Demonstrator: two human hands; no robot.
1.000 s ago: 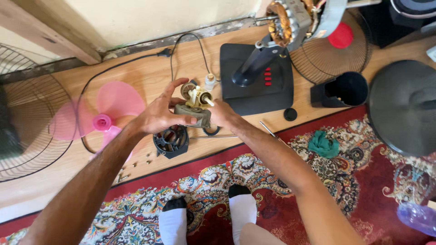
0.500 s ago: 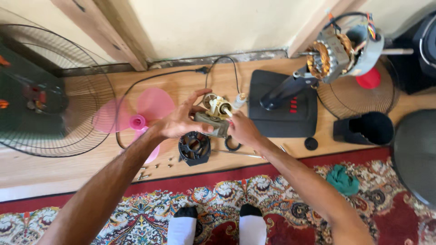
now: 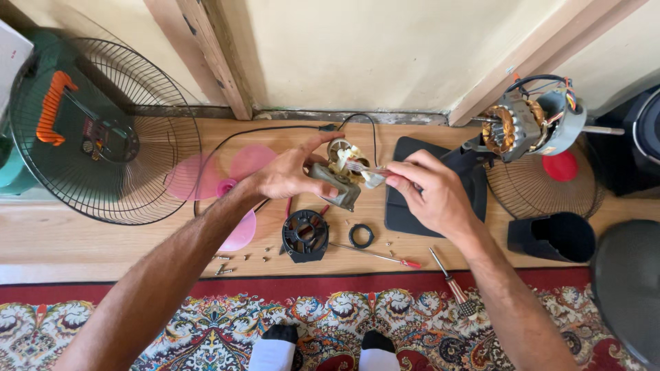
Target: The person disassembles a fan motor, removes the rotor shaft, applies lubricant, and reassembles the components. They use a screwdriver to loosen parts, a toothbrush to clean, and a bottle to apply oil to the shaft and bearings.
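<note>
My left hand (image 3: 285,175) grips a small grey gearbox part (image 3: 335,180) with a brass-coloured top, held above the wooden floor. My right hand (image 3: 430,192) pinches a thin metal tool (image 3: 364,168) whose tip pokes into that part. Directly below lie a round black motor cover (image 3: 305,235) and a black ring (image 3: 361,235). To the right, the fan's bare motor (image 3: 526,125) with copper windings sits on its stand over the black base (image 3: 412,206).
A wire fan guard (image 3: 137,165) leans at the left, with a pink fan blade (image 3: 237,172) beside it. Loose screws (image 3: 227,260) and two screwdrivers (image 3: 450,282) lie on the floor. A black cover (image 3: 550,237) and second guard (image 3: 543,192) sit right. My socked feet rest on a patterned rug (image 3: 206,323).
The view has tilted up and shifted right. Both hands stay on the gearbox part; the right hand has drawn back a little, now holding the thin tool to it.
</note>
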